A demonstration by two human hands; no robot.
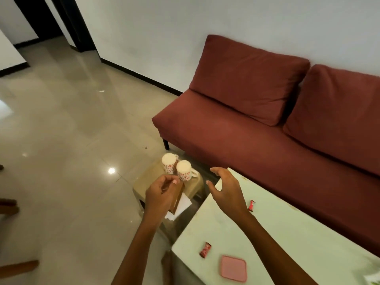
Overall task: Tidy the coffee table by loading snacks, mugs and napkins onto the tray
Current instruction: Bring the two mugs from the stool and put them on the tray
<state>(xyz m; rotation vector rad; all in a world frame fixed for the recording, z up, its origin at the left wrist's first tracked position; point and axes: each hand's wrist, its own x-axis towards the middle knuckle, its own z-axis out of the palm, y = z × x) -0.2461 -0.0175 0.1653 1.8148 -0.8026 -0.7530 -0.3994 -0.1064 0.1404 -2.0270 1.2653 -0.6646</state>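
Two white mugs with red flower print, the far mug [169,163] and the near mug [184,170], stand mouth-down on a beige tray [148,179] left of the white coffee table [287,233]. My left hand [161,195] grips the top of a brown napkin holder [178,199] over the tray's near end, with white napkins [183,204] showing beneath it. My right hand [225,192] hovers open over the table's far left corner and holds nothing. Two red snack wrappers lie on the table, one [251,205] by my right wrist and one [205,249] near the front edge.
A pink square pad [234,268] lies on the table's near part, and a green-and-white packet [373,279] shows at the bottom right. A maroon sofa [267,130] runs close behind the table. Glossy tiled floor [72,140] spreads to the left.
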